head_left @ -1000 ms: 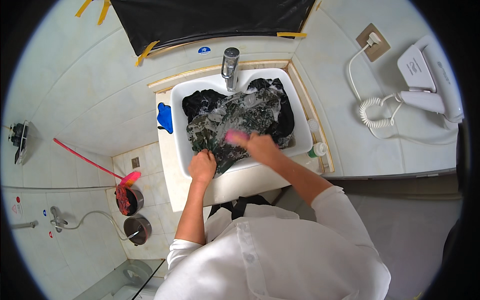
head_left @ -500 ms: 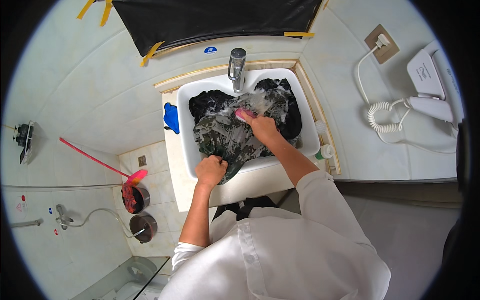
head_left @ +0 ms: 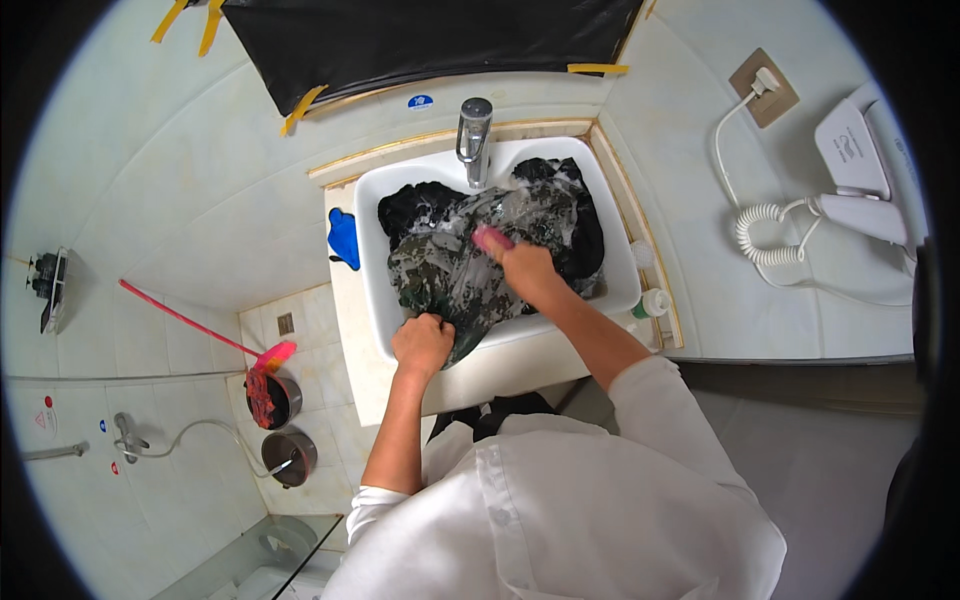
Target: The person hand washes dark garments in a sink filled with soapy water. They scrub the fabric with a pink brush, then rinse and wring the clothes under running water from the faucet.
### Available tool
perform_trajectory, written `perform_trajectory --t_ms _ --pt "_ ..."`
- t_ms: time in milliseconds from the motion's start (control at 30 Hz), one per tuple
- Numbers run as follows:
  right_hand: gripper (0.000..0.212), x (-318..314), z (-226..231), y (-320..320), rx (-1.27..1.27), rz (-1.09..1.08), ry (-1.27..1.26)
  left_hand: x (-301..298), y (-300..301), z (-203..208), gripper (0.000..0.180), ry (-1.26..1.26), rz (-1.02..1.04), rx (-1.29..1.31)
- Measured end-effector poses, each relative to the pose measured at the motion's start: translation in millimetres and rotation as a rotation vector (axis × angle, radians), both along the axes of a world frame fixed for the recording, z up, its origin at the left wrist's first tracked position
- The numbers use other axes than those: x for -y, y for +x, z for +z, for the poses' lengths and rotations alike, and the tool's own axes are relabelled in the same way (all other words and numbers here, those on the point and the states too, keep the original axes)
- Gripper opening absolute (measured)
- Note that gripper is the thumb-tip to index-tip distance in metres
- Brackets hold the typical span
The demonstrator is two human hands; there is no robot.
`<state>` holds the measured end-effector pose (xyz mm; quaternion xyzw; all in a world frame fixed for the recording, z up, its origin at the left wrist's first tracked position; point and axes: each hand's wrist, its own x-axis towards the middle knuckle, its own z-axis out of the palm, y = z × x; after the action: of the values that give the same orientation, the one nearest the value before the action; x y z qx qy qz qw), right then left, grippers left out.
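A wet camouflage garment [head_left: 440, 265] with black parts and white suds fills the white sink [head_left: 372, 300]. My left hand [head_left: 423, 342] is closed on the garment's near edge, at the sink's front left rim. In my right hand [head_left: 527, 270] is a pink scrubbing brush [head_left: 490, 238], pressed to the middle of the cloth; its bristles are hidden. Beyond the garment, the chrome faucet [head_left: 475, 140] stands at the sink's back edge.
A blue cloth or glove [head_left: 343, 238] lies left of the sink. A bottle with a pale cap [head_left: 655, 302] stands at its right. Two buckets [head_left: 288, 457] and a pink broom [head_left: 200, 325] are on the left. A hair dryer [head_left: 860, 217] hangs on the right wall.
My right hand has drawn the brush slightly nearer to me over the cloth, and the brush has turned a little. My left hand keeps its hold in nearly the same place.
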<state>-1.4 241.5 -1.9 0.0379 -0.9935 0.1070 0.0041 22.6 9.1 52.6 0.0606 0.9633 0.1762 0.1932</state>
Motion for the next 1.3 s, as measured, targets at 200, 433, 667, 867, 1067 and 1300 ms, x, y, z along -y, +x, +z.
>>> perform_trajectory --t_ms 200,433,667,867,1067,1300 --pt "0.071 5.3 6.0 21.0 0.054 0.201 0.038 1.3 0.8 0.0 0.029 -0.007 -0.027 0.021" --pt "0.056 -4.3 21.0 8.2 -0.021 0.134 -0.014 3.5 -1.6 -4.1 0.029 0.002 -0.026 -0.001" --pt "0.071 -7.9 5.2 16.3 -0.093 0.094 0.096 2.5 -1.1 -6.7 0.028 -0.005 -0.039 0.025" --pt "0.071 -17.4 4.2 16.0 0.087 0.219 0.032 3.4 -0.9 -8.3 0.028 -0.024 -0.038 -0.001" --pt "0.07 -38.8 -4.9 25.9 -0.022 0.12 0.193 1.2 -1.3 -7.3 0.028 -0.046 -0.027 0.018" --pt "0.071 -18.0 9.2 30.4 0.059 0.243 0.039 2.1 -1.4 -2.1 0.027 -0.054 -0.04 0.017"
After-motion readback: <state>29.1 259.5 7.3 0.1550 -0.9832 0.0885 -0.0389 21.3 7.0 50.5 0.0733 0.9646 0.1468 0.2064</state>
